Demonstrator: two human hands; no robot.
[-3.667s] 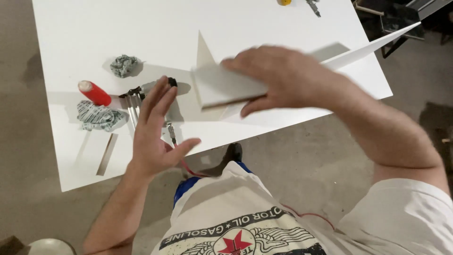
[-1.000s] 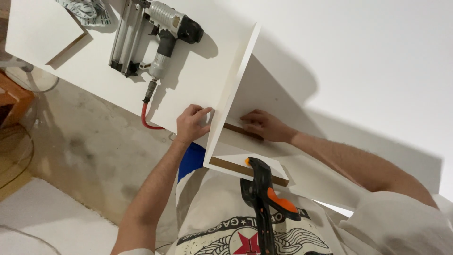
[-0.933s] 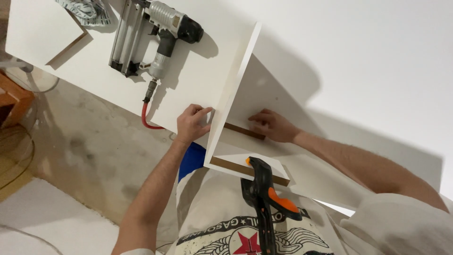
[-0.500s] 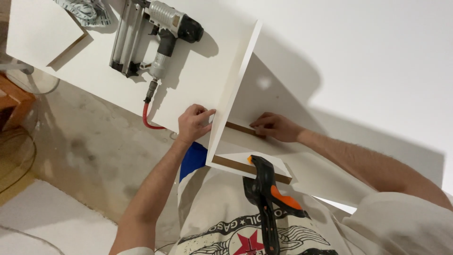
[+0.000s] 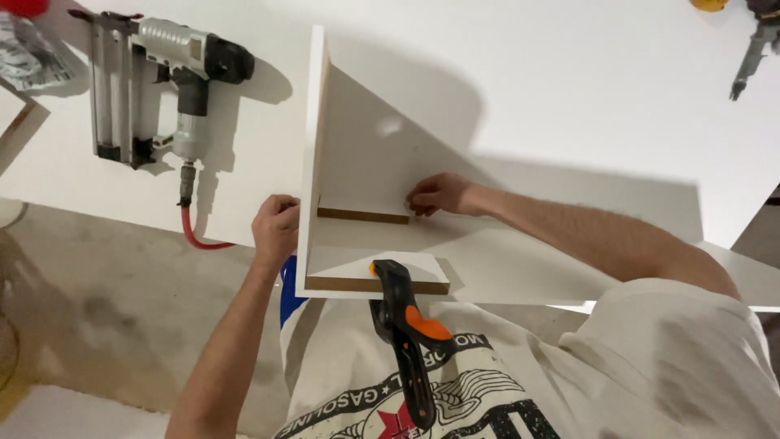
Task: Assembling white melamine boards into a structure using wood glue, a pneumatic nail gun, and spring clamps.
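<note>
A white upright panel [image 5: 313, 146] stands on edge on a flat white board [image 5: 520, 268] at the white worktable's near edge. My left hand [image 5: 276, 228] grips the upright panel's outer face near its lower end. My right hand [image 5: 439, 195] presses a small white shelf piece with a brown raw edge [image 5: 363, 215] against the panel's inner side. A second small white piece [image 5: 378, 276] lies nearer me, held by a black and orange clamp [image 5: 406, 325].
A silver and black nail gun [image 5: 162, 81] with a red air hose [image 5: 199, 236] lies on the table [image 5: 569, 81] to the left. A crumpled rag [image 5: 24, 57] sits far left. A tool [image 5: 751, 49] lies at the top right. Bare concrete floor [image 5: 106, 309] is below left.
The view has swung upright and closer. My right hand has slid left along the small shelf piece to its right end; my left hand stays on the upright panel.
</note>
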